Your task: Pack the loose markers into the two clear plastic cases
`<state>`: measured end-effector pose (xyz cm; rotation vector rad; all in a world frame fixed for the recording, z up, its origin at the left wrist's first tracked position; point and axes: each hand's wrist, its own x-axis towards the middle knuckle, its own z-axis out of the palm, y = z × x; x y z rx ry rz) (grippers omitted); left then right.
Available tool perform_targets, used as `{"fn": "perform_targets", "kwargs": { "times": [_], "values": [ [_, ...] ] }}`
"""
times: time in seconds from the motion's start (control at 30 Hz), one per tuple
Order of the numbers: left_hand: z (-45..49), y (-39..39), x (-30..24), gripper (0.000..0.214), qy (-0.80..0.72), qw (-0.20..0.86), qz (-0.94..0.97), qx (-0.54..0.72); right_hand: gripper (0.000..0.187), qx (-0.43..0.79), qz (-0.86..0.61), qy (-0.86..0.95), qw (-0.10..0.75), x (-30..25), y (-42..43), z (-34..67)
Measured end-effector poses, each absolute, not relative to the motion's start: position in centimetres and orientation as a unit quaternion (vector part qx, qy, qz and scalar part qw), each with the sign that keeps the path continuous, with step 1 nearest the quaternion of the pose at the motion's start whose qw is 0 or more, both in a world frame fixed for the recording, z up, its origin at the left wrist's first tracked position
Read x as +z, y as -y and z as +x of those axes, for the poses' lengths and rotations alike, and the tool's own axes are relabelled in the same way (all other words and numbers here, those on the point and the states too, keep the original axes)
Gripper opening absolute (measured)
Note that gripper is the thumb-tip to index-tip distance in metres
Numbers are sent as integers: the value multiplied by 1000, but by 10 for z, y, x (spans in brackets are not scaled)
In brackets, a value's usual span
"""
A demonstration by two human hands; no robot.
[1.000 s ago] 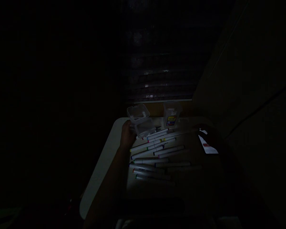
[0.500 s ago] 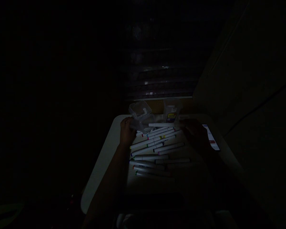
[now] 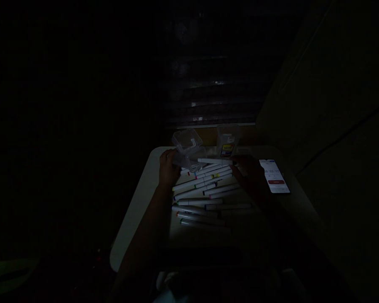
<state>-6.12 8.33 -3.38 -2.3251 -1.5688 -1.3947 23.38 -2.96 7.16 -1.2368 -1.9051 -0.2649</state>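
Observation:
The scene is very dark. At the left, my left hand is closed on the side of a clear plastic case, whose lid stands open behind it. My right hand, mostly in shadow, is closed on the right end of a white marker. That marker lies nearly level, its left end at the front of the case. Below both hands, several white markers with coloured ends, such as a green-ended marker, are spread on the pale table.
Behind the markers stands a clear plastic container with a yellow label. A lit phone lies to the right of my right hand. A ridged dark surface rises beyond the table, and a wall is on the right.
My right hand has moved left with the marker, uncovering more of the phone. My left hand stays at the case. The whole view has shifted slightly.

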Motion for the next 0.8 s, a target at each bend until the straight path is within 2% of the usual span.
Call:
{"fn": "perform_targets", "kwargs": {
  "times": [0.17, 0.47, 0.8],
  "values": [
    [-61, -82, -34, 61, 501, 2, -743, -443, 23, -115, -496, 773, 379, 64, 29, 230],
    [-64, -77, -34, 59, 499, 18, -740, -450, 19, -104, -477, 785, 380, 54, 27, 220],
    [-63, -75, -33, 62, 490, 32, -752, -441, 23, -68, -502, 772, 383, 41, 20, 217]
  ]
}}
